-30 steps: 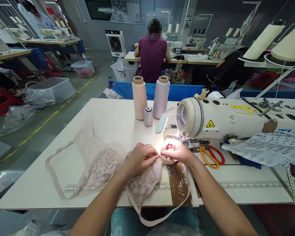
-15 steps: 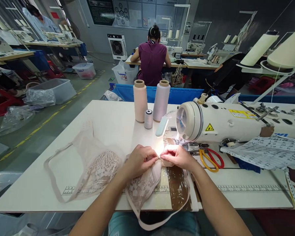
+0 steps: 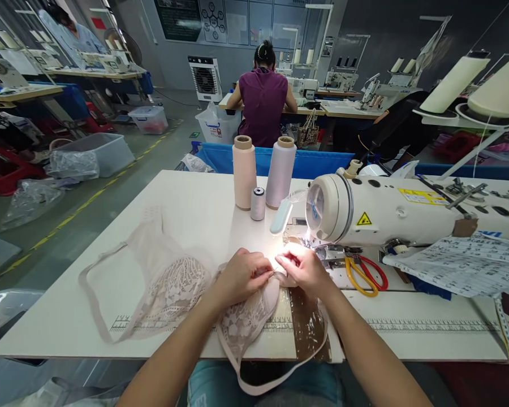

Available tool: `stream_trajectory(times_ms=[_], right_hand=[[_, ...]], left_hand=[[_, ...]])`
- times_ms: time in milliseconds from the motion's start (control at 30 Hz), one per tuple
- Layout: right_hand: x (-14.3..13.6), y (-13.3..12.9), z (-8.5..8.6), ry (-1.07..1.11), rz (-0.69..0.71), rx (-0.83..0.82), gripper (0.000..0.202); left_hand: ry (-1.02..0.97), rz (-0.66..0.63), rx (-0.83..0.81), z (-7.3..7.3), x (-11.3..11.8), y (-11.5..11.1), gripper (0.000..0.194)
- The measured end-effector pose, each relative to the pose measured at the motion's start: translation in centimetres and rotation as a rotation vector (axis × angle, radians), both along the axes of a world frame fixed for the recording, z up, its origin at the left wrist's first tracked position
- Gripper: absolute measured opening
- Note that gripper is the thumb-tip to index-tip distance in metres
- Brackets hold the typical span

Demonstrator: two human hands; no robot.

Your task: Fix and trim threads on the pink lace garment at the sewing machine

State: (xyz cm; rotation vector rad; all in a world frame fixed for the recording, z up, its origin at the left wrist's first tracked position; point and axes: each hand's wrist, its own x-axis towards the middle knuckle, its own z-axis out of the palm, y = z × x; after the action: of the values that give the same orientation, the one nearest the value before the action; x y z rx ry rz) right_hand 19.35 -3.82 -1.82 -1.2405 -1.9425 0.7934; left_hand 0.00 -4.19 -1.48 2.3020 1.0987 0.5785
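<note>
A pale pink lace bra (image 3: 246, 325) lies across the table, one cup near me and the other cup and band spread to the left. My left hand (image 3: 244, 277) is closed, thumb and fingers pinching the bra's edge at the top of the near cup. Close beside it, my right hand (image 3: 303, 268) is closed in a pinch at the same edge, under the bright lamp. What sits between its fingertips is too small to make out. A strap loops over the table's front edge. Right of my hands stands the sewing machine (image 3: 377, 209).
Thread cones (image 3: 245, 175) and a small spool (image 3: 258, 204) stand behind my hands. Scissors (image 3: 367, 276) with red and yellow handles lie by the machine. A written paper sheet (image 3: 458, 263) rests at the right. A printed ruler (image 3: 436, 326) runs along the front. A co-worker (image 3: 263, 102) sits ahead.
My right hand's fingertips have shifted slightly, lifting a little from the bra's edge. My left hand keeps its pinch. The whole view has moved slightly.
</note>
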Motion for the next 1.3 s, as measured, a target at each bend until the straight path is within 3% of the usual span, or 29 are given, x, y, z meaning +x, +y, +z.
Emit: stream_trajectory(times_ms=[100,300,433,567,633,733,833,933,1100,1200,1300], right_hand=[[0.3,0.2,-0.2,-0.020,-0.055,-0.066,0.024],[0.1,-0.4,0.7,0.098,0.246,-0.197,0.021],[-0.6,-0.1,-0.5,0.243,0.039,-0.209,0.022],[-0.5,0.5,-1.6,0.137,-0.111,-0.148,0.021],[-0.2,0.4,-1.3,0.068,-0.068,-0.126,0.020],[-0.1,-0.3,-0.2,0.027,0.125,-0.170,0.018],[-0.4,-0.9,0.7,0.051,0.250,-0.164,0.019],[-1.0,-0.9,0.4,0.137,0.179,-0.124,0.020],[-1.2,0.1,-1.1,0.167,-0.150,-0.127,0.024],[-0.8,0.1,-1.1,0.061,-0.117,-0.059,0.019],[-0.6,-0.4,-0.6,-0.025,0.060,-0.014,0.017]], left_hand=[[-0.042,0.041,-0.043,0.2,-0.1,0.1,0.018],[-0.072,0.075,-0.074,0.2,-0.2,0.1,0.021],[-0.045,0.031,-0.046,0.1,0.0,0.0,0.019],[-0.091,0.045,-0.092,0.2,-0.1,0.1,0.018],[-0.118,0.092,-0.135,0.3,-0.1,0.2,0.021],[-0.132,0.165,-0.184,0.4,-0.2,0.3,0.023],[-0.122,0.153,-0.171,0.4,-0.2,0.3,0.022],[-0.091,0.100,-0.107,0.1,-0.1,0.2,0.024],[-0.115,0.052,-0.130,0.0,-0.1,0.2,0.020],[-0.181,0.105,-0.224,0.2,-0.3,0.2,0.022],[-0.241,0.198,-0.283,0.2,-0.4,0.3,0.023]])
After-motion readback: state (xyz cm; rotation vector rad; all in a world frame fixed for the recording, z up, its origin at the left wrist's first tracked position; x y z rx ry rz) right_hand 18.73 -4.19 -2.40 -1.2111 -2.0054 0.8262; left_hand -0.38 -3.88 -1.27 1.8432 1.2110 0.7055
